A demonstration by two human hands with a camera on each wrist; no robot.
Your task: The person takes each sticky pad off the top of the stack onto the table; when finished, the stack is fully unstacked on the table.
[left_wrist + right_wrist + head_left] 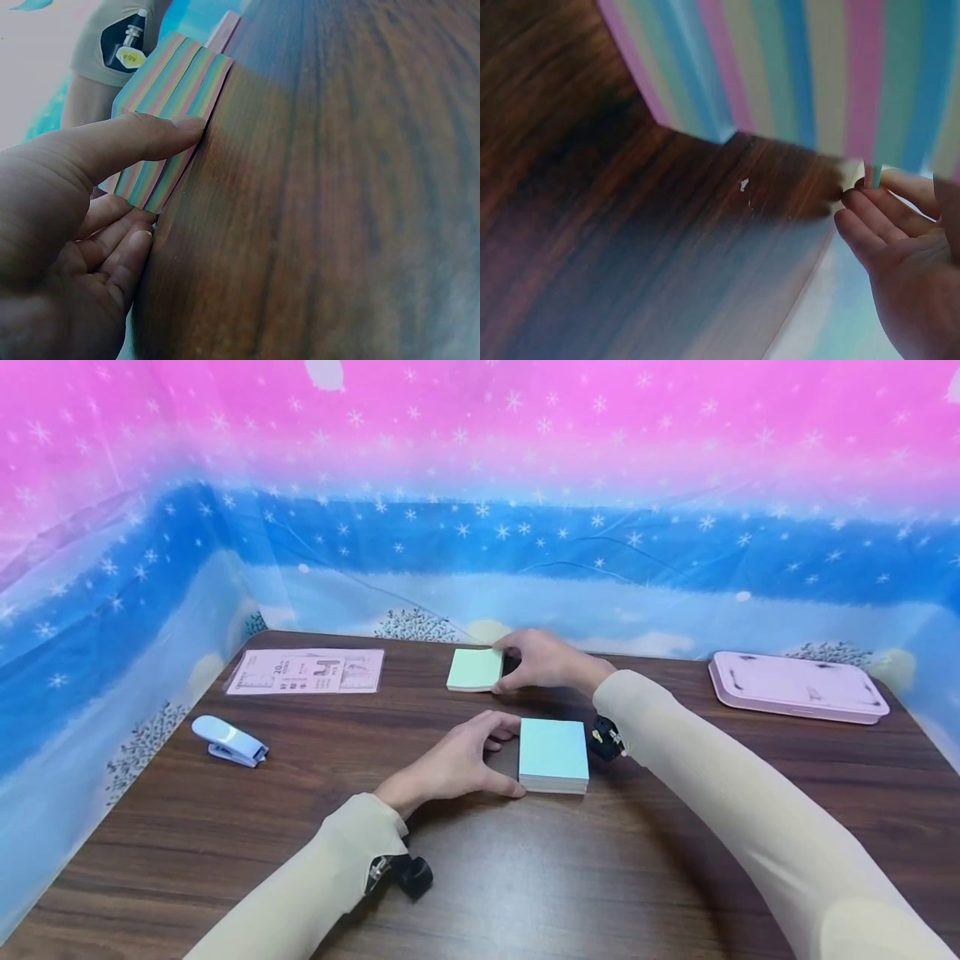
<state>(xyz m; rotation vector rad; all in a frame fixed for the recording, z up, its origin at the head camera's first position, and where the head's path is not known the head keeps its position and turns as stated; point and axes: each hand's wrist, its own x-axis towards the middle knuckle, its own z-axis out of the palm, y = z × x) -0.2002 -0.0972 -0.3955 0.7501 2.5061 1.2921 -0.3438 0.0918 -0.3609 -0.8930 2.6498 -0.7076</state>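
**Two hands at two paper pads on a wooden table**

Landmark taken: the thick square blue-topped paper pad [553,755], which lay flat near the middle of the dark wood-grain table [675,877]

Left hand [453,765] lay against the left side of that pad, thumb at the near corner and fingers curled along the left edge, pinching it. In the left wrist view the thumb [142,139] pressed the pad's striped multicolour side [169,112], the other fingers tucked under below it

Right hand [543,662] was behind the blue pad, just left of centre, at the right edge of a thinner pale green square pad [476,669] that lay flat on the table. Fingers curved down onto that edge. The right wrist view showed fingertips [870,217] touching a thin striped edge; whether they pinched it or only touched it could not be told

Left of the blue pad, well apart: a light blue plastic stapler [227,741]. Behind that, a printed white paper sheet [307,672]. Right of the blue pad and farther back: a flat pink rounded-rectangle tray [797,686]. A pink and blue snowflake-printed sheet [480,485] hung behind the table
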